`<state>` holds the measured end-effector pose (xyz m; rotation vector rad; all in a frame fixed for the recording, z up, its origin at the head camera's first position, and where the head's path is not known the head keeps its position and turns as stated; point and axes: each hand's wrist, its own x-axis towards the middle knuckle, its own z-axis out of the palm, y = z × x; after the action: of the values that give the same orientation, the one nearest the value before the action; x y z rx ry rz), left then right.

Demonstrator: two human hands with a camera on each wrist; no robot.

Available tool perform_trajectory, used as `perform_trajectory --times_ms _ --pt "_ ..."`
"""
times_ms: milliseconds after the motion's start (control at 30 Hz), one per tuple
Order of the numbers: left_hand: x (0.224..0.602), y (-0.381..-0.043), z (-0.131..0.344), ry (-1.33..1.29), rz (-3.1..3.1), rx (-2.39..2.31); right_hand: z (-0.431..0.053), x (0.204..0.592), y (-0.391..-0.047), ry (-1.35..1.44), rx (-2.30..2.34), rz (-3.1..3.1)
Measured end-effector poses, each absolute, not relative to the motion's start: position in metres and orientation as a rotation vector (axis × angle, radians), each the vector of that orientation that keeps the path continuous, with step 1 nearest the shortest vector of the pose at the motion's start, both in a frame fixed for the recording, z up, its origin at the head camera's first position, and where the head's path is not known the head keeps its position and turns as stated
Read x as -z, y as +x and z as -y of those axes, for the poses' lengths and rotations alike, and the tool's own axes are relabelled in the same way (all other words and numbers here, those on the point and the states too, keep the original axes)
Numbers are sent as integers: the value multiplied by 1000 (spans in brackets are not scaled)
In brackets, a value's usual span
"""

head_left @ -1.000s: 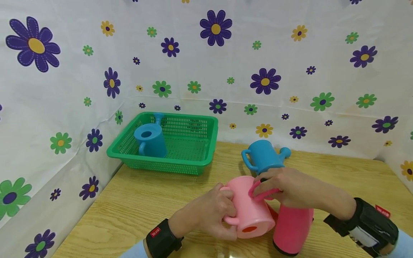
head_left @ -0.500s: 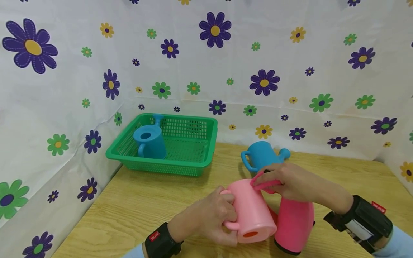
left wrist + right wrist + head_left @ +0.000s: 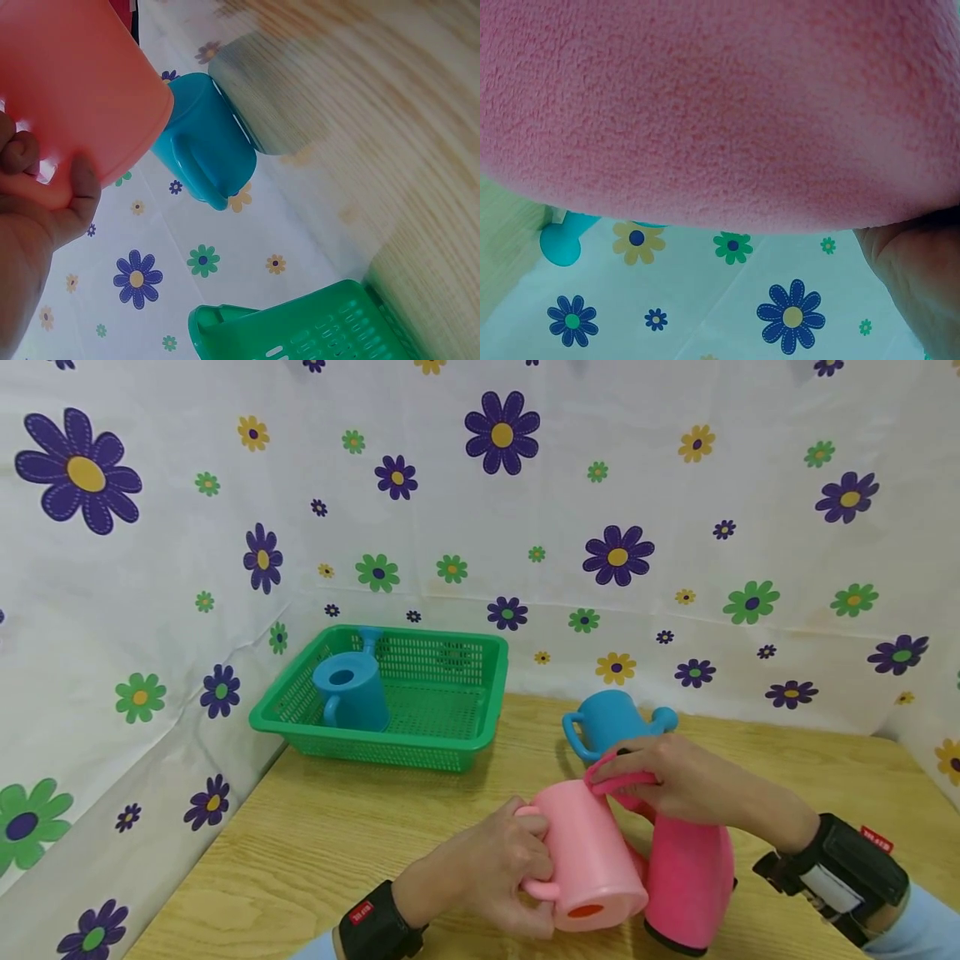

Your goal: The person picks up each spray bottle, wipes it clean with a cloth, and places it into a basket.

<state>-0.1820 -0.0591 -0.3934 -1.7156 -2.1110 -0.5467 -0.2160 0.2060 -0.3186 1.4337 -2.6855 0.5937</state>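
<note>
My left hand point(image 3: 510, 868) grips the handle of a light pink watering can point(image 3: 588, 852), which is tilted with its holed end towards me and an orange-red inside showing. In the left wrist view the can point(image 3: 82, 90) hangs beside the fingers. My right hand point(image 3: 675, 777) holds a hot-pink jug-like thing point(image 3: 690, 877) by a loop-shaped part, its bulky body hanging below with a black-edged lower end. The loop overlaps the can's far upper end. The body stands close to the can's right side, partly hiding its spout. Pink surface fills most of the right wrist view.
A green basket point(image 3: 390, 752) stands at the back left of the wooden table point(image 3: 337, 835), with a blue watering can point(image 3: 352, 693) inside. Another blue watering can point(image 3: 611, 722) lies behind my right hand. A flower-print sheet point(image 3: 450, 493) hangs behind.
The hot-pink loop has shifted from the can's side up to its far end, and my right hand has risen slightly. The can and hot-pink body have drifted a little down and right.
</note>
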Motion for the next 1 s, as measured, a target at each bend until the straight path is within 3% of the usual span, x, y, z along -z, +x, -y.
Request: perform_trajectory --times_ms 600,1000 --pt "394 -183 61 -1714 2071 572 -203 319 -213 1483 -768 2644" --pt "391 -184 64 -1676 2098 580 -214 316 -215 1354 -743 2743"
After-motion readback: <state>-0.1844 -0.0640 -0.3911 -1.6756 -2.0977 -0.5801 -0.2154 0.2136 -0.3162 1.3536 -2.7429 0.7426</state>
